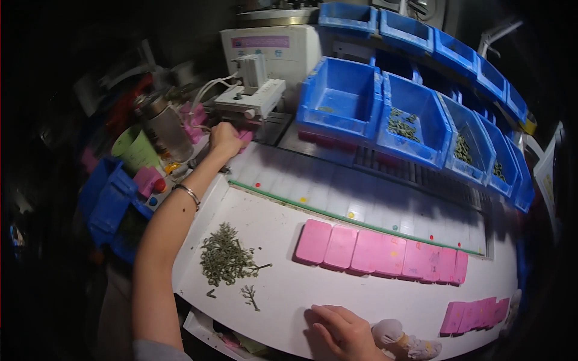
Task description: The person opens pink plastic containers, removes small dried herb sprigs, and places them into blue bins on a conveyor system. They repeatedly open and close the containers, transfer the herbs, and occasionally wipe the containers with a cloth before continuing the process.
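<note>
My left hand (224,139) reaches far forward and is closed on a pink block (245,136) at the base of a small white machine (253,96). My right hand (340,329) rests flat on the white table (283,289) near its front edge, fingers spread, holding nothing. A row of pink rectangular blocks (379,251) lies side by side in the table's middle. A heap of small green sprig-like parts (225,257) sits at the left, with one loose sprig (250,296) below it.
Blue bins (343,96) stand tilted behind the belt (361,192); some (402,125) hold green parts. More pink blocks (475,314) lie front right. A green cup (135,150) and a metal cylinder (165,126) stand at the left.
</note>
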The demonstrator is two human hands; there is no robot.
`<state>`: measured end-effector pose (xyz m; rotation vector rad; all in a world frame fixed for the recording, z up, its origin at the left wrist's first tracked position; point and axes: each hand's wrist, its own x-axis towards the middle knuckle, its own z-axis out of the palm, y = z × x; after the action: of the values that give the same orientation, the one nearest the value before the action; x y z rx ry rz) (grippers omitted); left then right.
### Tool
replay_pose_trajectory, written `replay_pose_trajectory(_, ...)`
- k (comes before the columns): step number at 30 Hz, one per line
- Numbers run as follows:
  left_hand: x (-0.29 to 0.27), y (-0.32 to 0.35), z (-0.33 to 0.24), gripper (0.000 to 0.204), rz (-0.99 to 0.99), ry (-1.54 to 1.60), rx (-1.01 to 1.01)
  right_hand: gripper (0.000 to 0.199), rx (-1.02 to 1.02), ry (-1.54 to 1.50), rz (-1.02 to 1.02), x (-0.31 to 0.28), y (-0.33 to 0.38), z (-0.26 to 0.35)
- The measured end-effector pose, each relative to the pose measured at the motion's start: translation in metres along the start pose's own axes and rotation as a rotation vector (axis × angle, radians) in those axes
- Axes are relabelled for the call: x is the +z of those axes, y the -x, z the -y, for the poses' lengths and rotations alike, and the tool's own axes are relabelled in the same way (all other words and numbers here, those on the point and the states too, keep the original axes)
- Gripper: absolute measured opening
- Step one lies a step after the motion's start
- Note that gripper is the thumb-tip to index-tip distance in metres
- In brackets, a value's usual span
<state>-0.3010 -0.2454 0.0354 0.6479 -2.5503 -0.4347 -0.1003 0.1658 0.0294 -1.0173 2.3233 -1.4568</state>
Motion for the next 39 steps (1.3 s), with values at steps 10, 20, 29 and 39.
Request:
replay_pose_trajectory(10, 0.013, 0.05, -0.027, 0.028, -0.009, 0.05, 0.37, 0.026, -0.059, 0.025, 0.024, -0.004, -0.002, -0.016)
replay_pose_trajectory(20, -0.038, 0.19, -0.14, 0.015, 0.39, 0.301, 0.641, 0.02, -0.102, -0.003, -0.058, 0.009, 0.003, -0.031)
replay_pose_trajectory(29, -0.071, 0.24, -0.154, 0.012, 0.554, 0.48, 0.616, 0.037, -0.097, 0.247, -0.28, -0.094, 0.04, -0.014)
replay_pose_trajectory(39, -0.084, 0.301, -0.193, 0.017, 0.853, 0.958, 0.527, 0.085, 0.392, 0.613, -0.244, -0.229, 0.068, -0.095)
